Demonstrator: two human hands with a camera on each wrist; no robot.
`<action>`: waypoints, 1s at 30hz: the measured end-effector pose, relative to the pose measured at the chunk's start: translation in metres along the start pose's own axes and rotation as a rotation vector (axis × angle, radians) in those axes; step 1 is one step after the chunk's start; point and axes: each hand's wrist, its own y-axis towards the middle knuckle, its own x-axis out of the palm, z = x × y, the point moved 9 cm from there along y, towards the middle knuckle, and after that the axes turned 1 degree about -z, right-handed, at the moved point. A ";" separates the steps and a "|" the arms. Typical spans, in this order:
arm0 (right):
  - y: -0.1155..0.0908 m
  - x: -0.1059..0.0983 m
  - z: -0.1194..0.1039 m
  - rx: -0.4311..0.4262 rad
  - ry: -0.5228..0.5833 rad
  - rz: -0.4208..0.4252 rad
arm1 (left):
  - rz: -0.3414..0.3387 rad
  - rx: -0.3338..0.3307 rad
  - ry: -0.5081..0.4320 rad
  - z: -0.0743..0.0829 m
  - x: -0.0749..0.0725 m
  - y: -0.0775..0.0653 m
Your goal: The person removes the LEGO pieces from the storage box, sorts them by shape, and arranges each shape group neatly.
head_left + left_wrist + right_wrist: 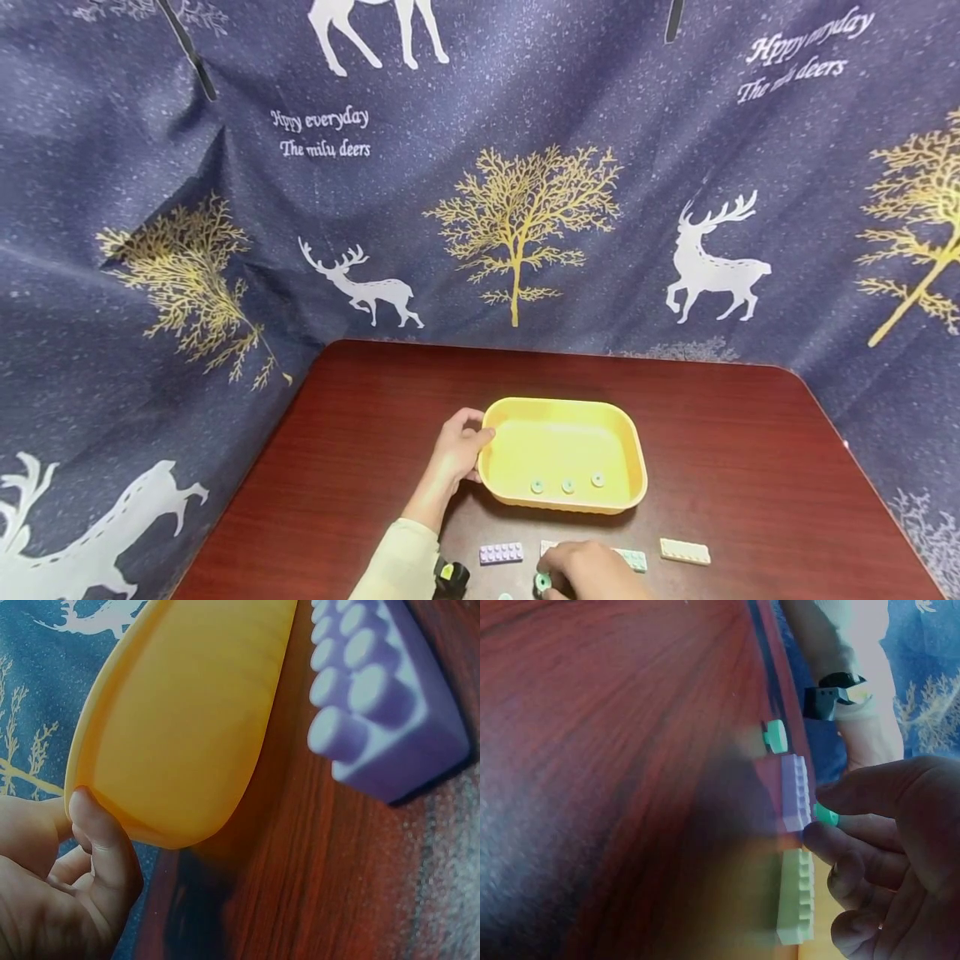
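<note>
My left hand (456,450) grips the left rim of a yellow plastic basin (558,406), its thumb over the edge. Close up, the left wrist view shows the same hand (82,877) on the basin's end. Three small pale round pieces (568,486) lie inside the basin along its near side. Below the basin, my right hand (596,571) pinches a small green round piece (542,582) between thumb and finger. That green piece (826,815) is partly hidden by the fingers in the right wrist view. Another green round piece (776,736) rests on the table.
A purple studded brick (501,553) lies in front of the basin. Right of it are a pale brick (547,547) and a mint brick (633,561), both partly covered by my right hand, then a cream brick (685,552). A patterned blue curtain (630,275) borders the red-brown table (742,467).
</note>
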 end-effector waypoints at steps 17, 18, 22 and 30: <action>0.004 0.022 0.006 0.017 -0.114 -0.070 | 0.011 0.005 0.004 0.001 0.000 -0.001; 0.004 0.023 0.006 0.016 -0.115 -0.074 | 0.011 0.006 0.005 0.001 0.000 -0.001; 0.004 0.025 0.009 0.027 -0.116 -0.098 | 0.014 0.000 0.003 -0.001 0.000 0.000; 0.003 0.025 0.009 0.024 -0.148 -0.085 | 0.019 -0.002 0.007 -0.001 -0.001 -0.001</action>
